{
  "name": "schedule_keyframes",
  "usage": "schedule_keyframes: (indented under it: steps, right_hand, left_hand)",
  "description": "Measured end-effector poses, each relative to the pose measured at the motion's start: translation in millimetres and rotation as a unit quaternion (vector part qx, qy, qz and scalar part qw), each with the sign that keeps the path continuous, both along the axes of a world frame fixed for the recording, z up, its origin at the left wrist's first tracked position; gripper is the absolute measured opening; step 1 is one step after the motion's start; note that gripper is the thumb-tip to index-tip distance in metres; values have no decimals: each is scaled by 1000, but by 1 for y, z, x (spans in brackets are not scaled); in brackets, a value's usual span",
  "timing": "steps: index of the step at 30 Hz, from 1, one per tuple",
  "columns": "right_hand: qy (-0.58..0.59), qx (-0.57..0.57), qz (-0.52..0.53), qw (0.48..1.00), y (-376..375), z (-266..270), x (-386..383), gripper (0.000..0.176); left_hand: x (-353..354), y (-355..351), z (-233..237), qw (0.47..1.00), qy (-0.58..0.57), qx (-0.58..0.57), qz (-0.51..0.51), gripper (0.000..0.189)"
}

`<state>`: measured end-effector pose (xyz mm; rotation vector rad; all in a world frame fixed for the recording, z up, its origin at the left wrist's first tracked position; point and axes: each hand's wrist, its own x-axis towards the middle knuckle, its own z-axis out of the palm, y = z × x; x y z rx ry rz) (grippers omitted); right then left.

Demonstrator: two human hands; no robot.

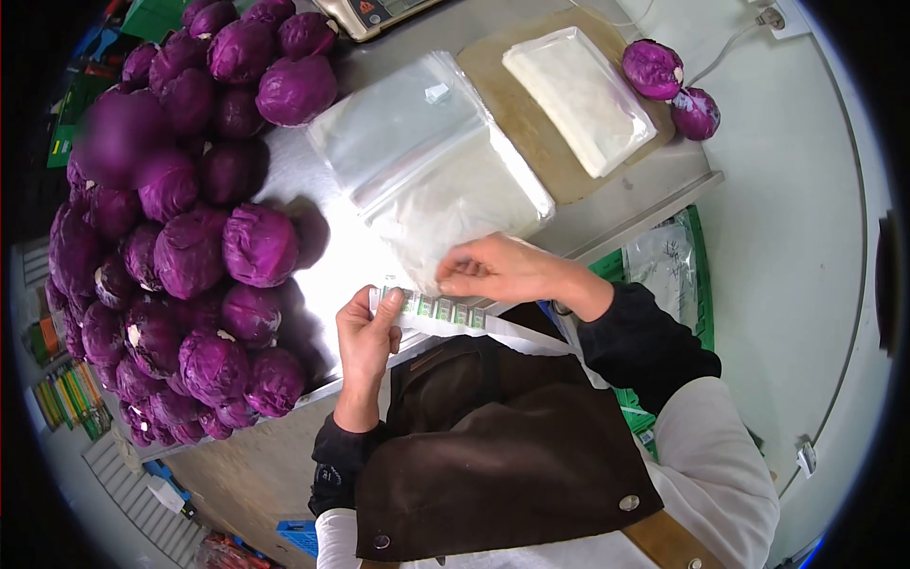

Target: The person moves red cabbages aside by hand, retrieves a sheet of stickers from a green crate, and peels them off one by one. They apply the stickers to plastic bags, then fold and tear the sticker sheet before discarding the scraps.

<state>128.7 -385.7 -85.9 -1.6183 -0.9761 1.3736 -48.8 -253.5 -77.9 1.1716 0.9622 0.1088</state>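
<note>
My left hand (370,332) pinches the end of a white strip of labels (445,311) with small green-printed stickers, held over the table's front edge. The strip runs down to the right, across the front of the brown apron. Just above the labels, my right hand (493,268) has its fingers curled together; whether a label is between them is too small to tell. Beyond my hands lies a stack of clear plastic bags (417,142), with a small white piece (437,93) on top.
Many red cabbages (190,251) are heaped on the left of the metal table (322,266). A second bag stack (578,100) lies on a brown board (502,81); two cabbages (652,69) sit beside it. A scale (374,11) stands at the back, a green crate (701,275) at right.
</note>
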Motion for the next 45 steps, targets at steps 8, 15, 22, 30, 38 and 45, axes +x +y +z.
schedule_keyframes:
  steps: [8,15,22,30,38,45]
  right_hand:
    - [-85,18,1,996,-26,4,-7,18]
    - [-27,38,-399,916,-26,-47,21,12]
    - [-404,-142,-227,875,-3,-85,72,31]
    - [-147,-74,-162,973,1,-43,35,41]
    - [141,17,-74,987,0,-2,-22,33]
    - [130,-34,-29,990,-8,16,-10,41]
  left_hand:
    - [-4,7,-7,999,14,1,37,19]
    - [-13,18,-34,997,21,-52,61,18]
    - [5,6,-19,997,-37,-63,5,20]
    - [5,7,-15,997,-54,-58,8,20]
    - [10,1,-11,995,-76,-50,-47,15]
    - [8,-6,-10,995,-66,-57,-47,14]
